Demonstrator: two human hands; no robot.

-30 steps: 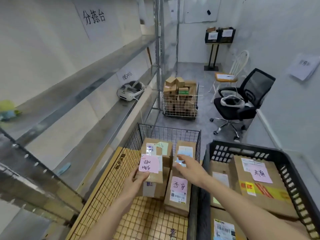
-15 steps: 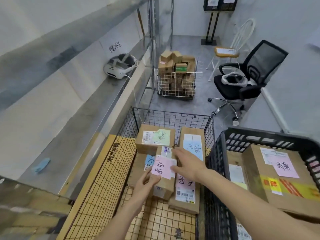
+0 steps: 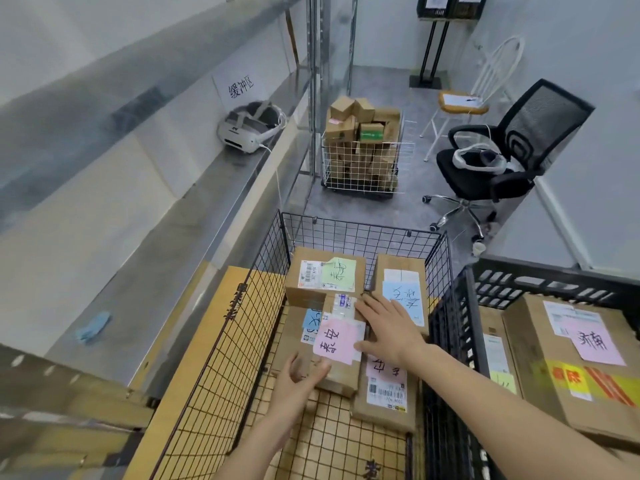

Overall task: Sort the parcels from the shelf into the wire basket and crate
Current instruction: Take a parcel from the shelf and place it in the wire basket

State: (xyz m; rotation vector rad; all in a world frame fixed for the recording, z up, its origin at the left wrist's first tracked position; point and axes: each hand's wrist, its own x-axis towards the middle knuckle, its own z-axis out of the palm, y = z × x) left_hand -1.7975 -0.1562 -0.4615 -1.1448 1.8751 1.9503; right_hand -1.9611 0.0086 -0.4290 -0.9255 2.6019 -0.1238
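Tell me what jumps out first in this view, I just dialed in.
Both hands sit on the pink-noted parcel in the black wire basket: left hand at its near end, right hand flat on its right side. A black crate with a big carton stands right.

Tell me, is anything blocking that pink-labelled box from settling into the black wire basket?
Nothing visible blocks it. The pink-labelled cardboard parcel is already inside the black wire basket, lying on other parcels, with the left hand at its near end and the right hand alongside.
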